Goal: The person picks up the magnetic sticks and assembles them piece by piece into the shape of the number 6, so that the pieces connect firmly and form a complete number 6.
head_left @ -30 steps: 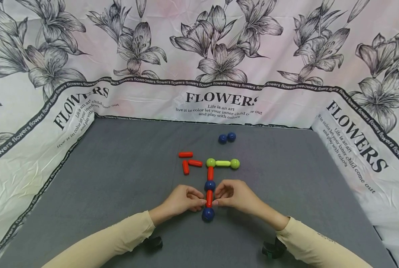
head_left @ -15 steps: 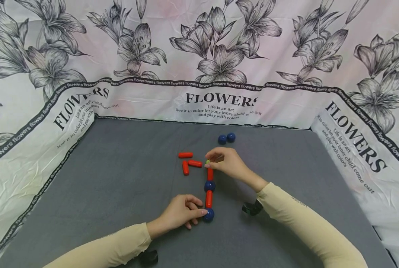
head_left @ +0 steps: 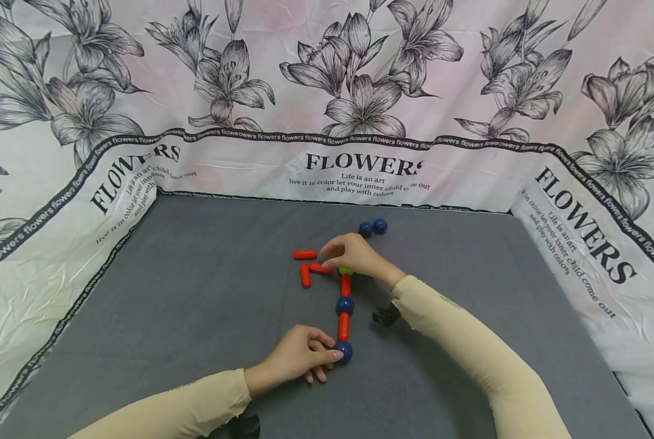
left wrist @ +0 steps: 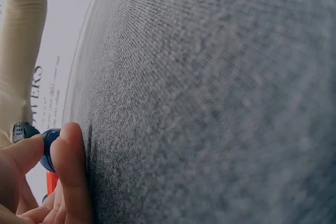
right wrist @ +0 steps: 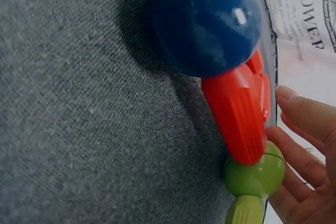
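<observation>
A chain of toy balls and rods runs away from me on the table. At its near end my left hand (head_left: 301, 353) pinches a blue ball (left wrist: 49, 150) between thumb and finger. From there come a red rod (head_left: 344, 327), a middle blue ball (head_left: 345, 305), another red rod (right wrist: 236, 114) and a green ball (right wrist: 254, 177). A green rod (right wrist: 245, 211) extends from the green ball, hidden in the head view. My right hand (head_left: 354, 256) is over the green ball, thumb and fingers apart, fingertips close to a loose red rod (head_left: 318, 268).
Two more loose red rods lie left of the right hand, one farther back (head_left: 305, 254) and one nearer (head_left: 305, 275). A pair of blue balls (head_left: 373, 227) sits behind that hand. A flower-printed cloth (head_left: 360, 177) walls the grey tabletop (head_left: 222, 262).
My right hand has left the near red rod and moved forward, then left, to the loose red rods. My left hand has shifted down from that rod to the near blue ball.
</observation>
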`<control>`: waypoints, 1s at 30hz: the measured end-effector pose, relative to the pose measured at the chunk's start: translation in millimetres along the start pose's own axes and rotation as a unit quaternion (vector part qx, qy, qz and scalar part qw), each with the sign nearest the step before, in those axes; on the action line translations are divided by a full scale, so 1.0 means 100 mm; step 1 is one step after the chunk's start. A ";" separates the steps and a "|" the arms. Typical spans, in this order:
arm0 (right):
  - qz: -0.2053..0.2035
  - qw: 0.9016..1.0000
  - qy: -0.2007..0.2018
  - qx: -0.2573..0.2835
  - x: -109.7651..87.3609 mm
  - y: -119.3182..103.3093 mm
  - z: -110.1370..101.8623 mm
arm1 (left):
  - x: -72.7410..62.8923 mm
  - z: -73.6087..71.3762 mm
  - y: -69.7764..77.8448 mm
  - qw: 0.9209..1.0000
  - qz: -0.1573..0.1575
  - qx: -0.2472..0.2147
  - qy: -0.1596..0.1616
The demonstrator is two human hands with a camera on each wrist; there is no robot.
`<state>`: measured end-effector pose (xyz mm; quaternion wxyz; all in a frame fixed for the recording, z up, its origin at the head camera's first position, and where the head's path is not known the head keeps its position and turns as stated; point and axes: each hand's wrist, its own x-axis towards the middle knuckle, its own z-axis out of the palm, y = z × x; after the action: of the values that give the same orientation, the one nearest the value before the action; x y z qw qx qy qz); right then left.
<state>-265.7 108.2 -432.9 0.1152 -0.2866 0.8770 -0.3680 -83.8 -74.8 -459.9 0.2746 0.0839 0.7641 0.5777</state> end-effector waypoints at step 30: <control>-0.003 0.999 -0.019 -0.045 0.12 0.02 0.11 | 0.05 0.00 0.00 0.999 -0.016 -0.029 -0.021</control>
<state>-271.9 95.6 -442.1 0.1181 -0.3014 0.8894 -0.3227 -88.2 -72.3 -462.1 0.3018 0.0761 0.7426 0.5930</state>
